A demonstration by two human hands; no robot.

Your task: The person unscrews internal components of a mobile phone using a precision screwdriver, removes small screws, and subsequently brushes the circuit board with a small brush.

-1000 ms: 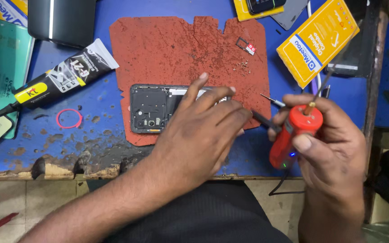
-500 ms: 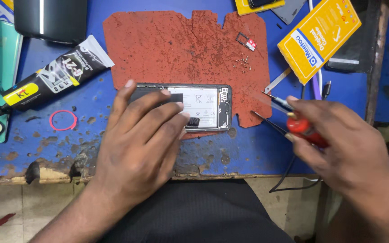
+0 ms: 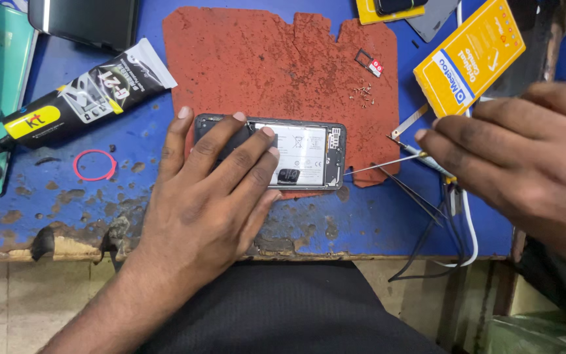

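Observation:
An opened black phone (image 3: 309, 154) with its back off, white battery showing, lies on a red-brown mat (image 3: 276, 59). My left hand (image 3: 211, 190) lies flat on the phone's left half, fingers spread, pinning it down. My right hand (image 3: 525, 157) hovers at the right edge of the mat. From under its fingers a thin metal screwdriver shaft (image 3: 381, 164) points left, its tip just off the phone's right end. The tool's handle is hidden by the hand.
A black and yellow glue tube (image 3: 80, 98) and a pink ring (image 3: 95, 164) lie left of the mat. Small screws (image 3: 363, 92) and a card tray (image 3: 369, 62) sit on the mat. Tweezers (image 3: 414, 193), cables and a yellow box (image 3: 470, 59) lie right. The bench edge (image 3: 73, 246) is chipped.
My left hand slid left along the phone and uncovered the battery. My right hand moved up and right, and the red tool body it held is now out of sight.

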